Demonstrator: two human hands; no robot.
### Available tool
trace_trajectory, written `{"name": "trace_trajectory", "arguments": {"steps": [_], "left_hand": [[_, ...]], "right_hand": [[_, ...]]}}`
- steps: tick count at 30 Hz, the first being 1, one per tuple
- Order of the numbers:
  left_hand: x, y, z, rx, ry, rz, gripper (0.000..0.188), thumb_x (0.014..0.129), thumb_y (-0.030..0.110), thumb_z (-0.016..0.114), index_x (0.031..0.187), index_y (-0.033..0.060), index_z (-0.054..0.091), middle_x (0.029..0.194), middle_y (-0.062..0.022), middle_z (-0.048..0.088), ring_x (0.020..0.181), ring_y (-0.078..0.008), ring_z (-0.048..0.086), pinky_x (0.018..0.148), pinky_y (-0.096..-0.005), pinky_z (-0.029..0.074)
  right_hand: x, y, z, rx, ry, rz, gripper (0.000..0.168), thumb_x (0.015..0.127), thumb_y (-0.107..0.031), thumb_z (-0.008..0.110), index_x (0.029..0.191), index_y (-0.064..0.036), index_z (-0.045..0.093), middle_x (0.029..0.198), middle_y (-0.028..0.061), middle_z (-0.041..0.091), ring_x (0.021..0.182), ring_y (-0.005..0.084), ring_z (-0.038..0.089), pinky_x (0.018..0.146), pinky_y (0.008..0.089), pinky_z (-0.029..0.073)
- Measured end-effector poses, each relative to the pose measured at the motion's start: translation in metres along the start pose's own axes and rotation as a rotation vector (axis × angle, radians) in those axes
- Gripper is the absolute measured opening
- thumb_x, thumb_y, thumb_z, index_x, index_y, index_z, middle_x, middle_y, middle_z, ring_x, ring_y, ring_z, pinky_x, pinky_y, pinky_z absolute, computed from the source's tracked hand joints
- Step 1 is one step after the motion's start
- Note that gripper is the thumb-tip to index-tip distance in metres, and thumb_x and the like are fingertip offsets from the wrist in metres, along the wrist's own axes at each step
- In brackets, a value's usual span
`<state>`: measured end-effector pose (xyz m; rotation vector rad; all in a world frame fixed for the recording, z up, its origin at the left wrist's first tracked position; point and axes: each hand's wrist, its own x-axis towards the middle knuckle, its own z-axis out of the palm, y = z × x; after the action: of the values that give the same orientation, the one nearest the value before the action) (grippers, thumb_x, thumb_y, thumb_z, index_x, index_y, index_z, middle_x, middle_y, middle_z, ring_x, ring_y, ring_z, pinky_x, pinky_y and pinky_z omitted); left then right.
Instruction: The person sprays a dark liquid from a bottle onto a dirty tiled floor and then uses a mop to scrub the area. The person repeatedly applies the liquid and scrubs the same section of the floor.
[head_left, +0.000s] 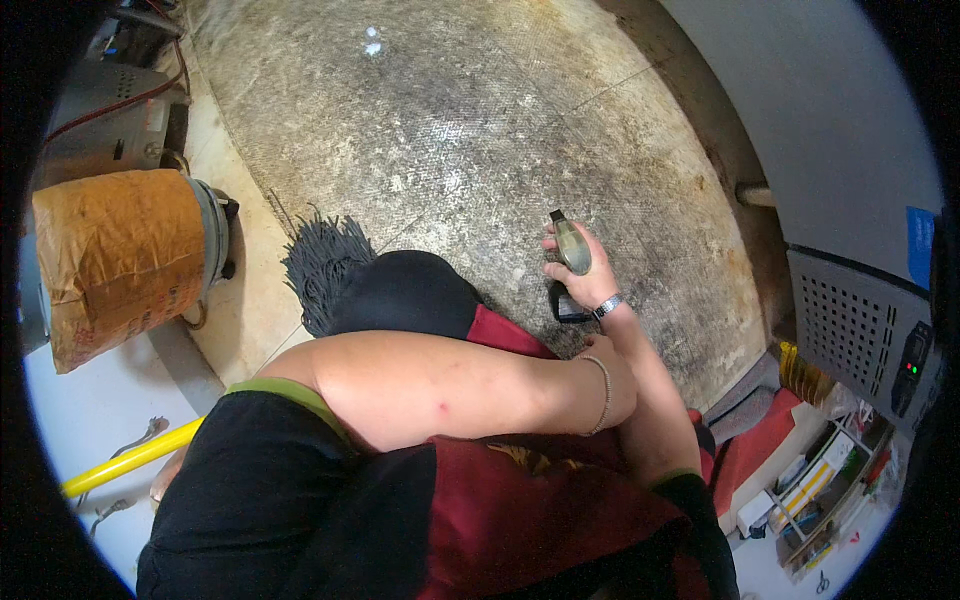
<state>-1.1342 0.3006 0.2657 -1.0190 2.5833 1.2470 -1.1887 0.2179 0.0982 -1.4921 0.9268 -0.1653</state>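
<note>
My right hand (589, 262), with a metal watch band at the wrist, holds a small translucent greenish container (574, 251) with a black tip above the mat. Just below that hand lies a black object (568, 304), partly hidden; its kind is unclear. My left arm crosses in front of me, and my left hand (611, 379), with a beaded bracelet, lies against my right forearm. Its fingers are partly hidden. A worn, stained textured mat (465, 150) covers the floor. The dark strands of a mop head (326, 262) rest beside my black-clad knee.
At left a brown paper sack (120, 255) sits on a metal container near a metal appliance (112, 112). A yellow pole (135, 457) is at lower left. Grey perforated equipment (855, 330) stands right, above a divided tray of small items (817, 487). White bits (372, 43) lie on the mat.
</note>
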Motion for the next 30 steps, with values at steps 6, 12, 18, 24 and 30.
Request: {"name": "trace_trajectory", "arguments": {"steps": [6,12,18,24,30], "left_hand": [[-0.008,0.002,-0.004,0.064,0.059,-0.023,0.019,0.084,0.015,0.059,0.091,0.0080,0.075,0.089,-0.0118,0.073,0.082,-0.0327,0.069,0.068,-0.0476,0.051],[-0.007,0.007,0.008,0.033,0.059,-0.074,0.015,0.082,0.013,0.059,0.081,0.0078,0.073,0.087,-0.0127,0.073,0.086,-0.0302,0.071,0.069,-0.0421,0.053],[-0.001,0.005,0.014,-0.335,0.118,-0.404,0.028,0.082,0.026,0.069,0.096,0.0014,0.067,0.091,-0.0216,0.070,0.090,-0.0382,0.068,0.081,-0.0467,0.054],[0.066,-0.012,0.117,-0.536,0.615,-0.728,0.069,0.071,0.020,0.082,0.129,0.0024,0.048,0.111,-0.0224,0.065,0.105,-0.0392,0.062,0.091,-0.0447,0.050],[0.080,-0.010,0.162,-0.839,0.677,-0.660,0.059,0.073,0.016,0.081,0.123,0.0050,0.054,0.104,-0.0196,0.068,0.098,-0.0350,0.067,0.088,-0.0405,0.052]], "right_hand": [[-0.030,0.016,-0.009,0.173,0.139,0.072,0.031,0.070,0.002,0.074,0.099,0.000,0.063,0.087,0.0051,0.068,0.077,0.0130,0.066,0.075,0.0300,0.053],[-0.073,0.046,-0.018,0.044,0.470,0.264,0.016,0.068,0.001,0.071,0.082,-0.001,0.064,0.076,0.0028,0.066,0.070,0.0128,0.062,0.068,0.0298,0.052],[-0.112,0.038,-0.037,0.508,0.584,0.189,0.029,0.076,0.008,0.073,0.098,-0.002,0.057,0.088,0.0072,0.065,0.082,0.0160,0.063,0.076,0.0316,0.053],[-0.142,-0.002,-0.038,0.595,0.562,0.023,0.040,0.079,0.009,0.070,0.113,-0.003,0.055,0.105,0.0075,0.062,0.100,0.0170,0.061,0.084,0.0323,0.052],[-0.162,0.001,-0.043,0.645,0.401,0.044,0.052,0.072,0.011,0.072,0.120,-0.004,0.059,0.108,0.0020,0.062,0.083,0.0085,0.051,0.075,0.0256,0.048]]}}
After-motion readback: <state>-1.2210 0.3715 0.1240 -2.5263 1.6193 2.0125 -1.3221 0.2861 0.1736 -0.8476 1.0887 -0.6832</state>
